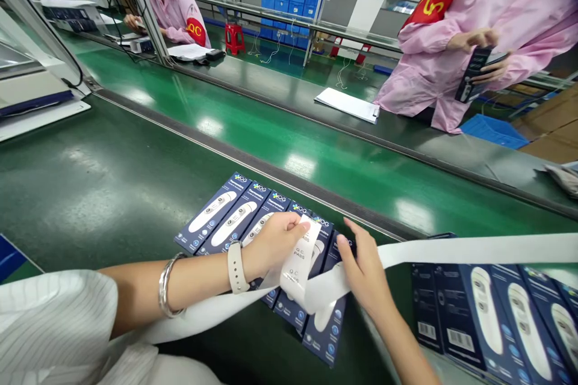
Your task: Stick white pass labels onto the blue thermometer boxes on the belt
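Two bare hands over overlapping row of dark-blue thermometer cartons (235,216), lying just beside far rail of green conveyor surface (135,192). Left hand (271,246), beige watch and silver bangle at wrist, has fingers (298,228) clamped on white paper strip (298,267) printed "Q.C. PASS". Right hand (363,271) has fingers (356,240) clamped on same strip, which runs toward right edge of surface, above second group of dark-blue cartons (487,313). Across belt, co-worker in pink smock (487,30) holds dark carton (472,75).
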Demonstrator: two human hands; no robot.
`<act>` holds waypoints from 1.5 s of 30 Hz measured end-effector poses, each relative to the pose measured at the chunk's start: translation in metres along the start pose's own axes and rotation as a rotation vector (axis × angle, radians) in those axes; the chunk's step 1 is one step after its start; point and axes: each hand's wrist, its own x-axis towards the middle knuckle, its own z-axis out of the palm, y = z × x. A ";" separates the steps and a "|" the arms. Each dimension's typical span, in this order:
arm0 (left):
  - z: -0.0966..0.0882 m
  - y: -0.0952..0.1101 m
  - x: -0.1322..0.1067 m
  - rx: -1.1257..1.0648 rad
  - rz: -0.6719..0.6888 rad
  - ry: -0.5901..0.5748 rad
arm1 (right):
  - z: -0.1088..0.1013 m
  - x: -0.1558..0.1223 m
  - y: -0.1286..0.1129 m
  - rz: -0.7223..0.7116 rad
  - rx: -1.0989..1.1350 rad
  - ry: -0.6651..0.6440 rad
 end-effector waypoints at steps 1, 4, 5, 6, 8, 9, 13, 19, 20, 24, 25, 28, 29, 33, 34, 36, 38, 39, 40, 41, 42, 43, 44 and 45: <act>0.000 0.001 0.000 -0.009 -0.020 -0.004 | 0.006 -0.003 0.000 0.026 0.081 0.029; -0.006 0.001 0.000 -0.011 -0.051 -0.010 | 0.025 -0.008 -0.010 0.094 0.247 0.136; -0.010 0.001 0.000 -0.006 -0.060 -0.017 | 0.031 -0.008 -0.016 0.107 0.264 0.155; -0.015 0.001 0.000 -0.003 -0.068 -0.025 | 0.037 -0.007 -0.023 0.111 0.267 0.163; -0.028 -0.001 0.000 -0.003 -0.084 -0.045 | 0.049 -0.005 -0.039 0.093 0.259 0.159; -0.035 -0.001 0.001 -0.009 -0.095 -0.058 | 0.055 -0.004 -0.048 0.074 0.244 0.151; -0.059 0.002 0.004 -0.062 -0.169 -0.085 | 0.069 -0.003 -0.077 -0.001 0.112 0.062; -0.065 0.016 0.008 -0.126 -0.332 -0.095 | 0.051 0.003 -0.076 -0.081 -0.063 -0.048; -0.064 0.019 0.009 -0.125 -0.343 -0.096 | 0.046 0.005 -0.072 -0.115 -0.084 -0.077; -0.062 0.028 0.010 -0.102 -0.386 -0.101 | 0.037 0.015 -0.060 -0.218 -0.141 -0.208; -0.061 0.029 0.010 -0.100 -0.396 -0.095 | 0.036 0.016 -0.058 -0.239 -0.154 -0.233; -0.060 0.029 0.013 -0.102 -0.409 -0.058 | 0.038 0.021 -0.053 -0.303 -0.192 -0.294; -0.059 0.027 0.014 -0.100 -0.407 -0.037 | 0.039 0.022 -0.052 -0.321 -0.205 -0.305; -0.058 0.020 0.020 -0.090 -0.362 0.073 | 0.041 0.025 -0.048 -0.384 -0.264 -0.304; -0.058 0.018 0.020 -0.091 -0.352 0.095 | 0.041 0.025 -0.048 -0.402 -0.285 -0.297; -0.059 0.016 0.018 -0.103 -0.342 0.122 | 0.040 0.025 -0.048 -0.446 -0.334 -0.279; -0.060 0.016 0.013 -0.119 -0.342 0.132 | 0.040 0.026 -0.050 -0.476 -0.385 -0.257; -0.060 0.016 0.009 -0.129 -0.342 0.135 | 0.041 0.027 -0.052 -0.477 -0.406 -0.250; -0.061 0.017 0.005 -0.140 -0.340 0.134 | 0.042 0.029 -0.054 -0.465 -0.420 -0.247; -0.062 0.018 0.002 -0.152 -0.334 0.132 | 0.044 0.031 -0.056 -0.441 -0.425 -0.252; -0.062 0.018 -0.002 -0.163 -0.327 0.127 | 0.045 0.034 -0.058 -0.408 -0.421 -0.265; -0.063 0.019 -0.005 -0.177 -0.317 0.118 | 0.047 0.038 -0.060 -0.368 -0.407 -0.286; -0.064 0.019 -0.007 -0.191 -0.307 0.107 | 0.048 0.041 -0.061 -0.320 -0.388 -0.316; -0.064 0.019 -0.009 -0.204 -0.296 0.093 | 0.049 0.045 -0.062 -0.269 -0.365 -0.350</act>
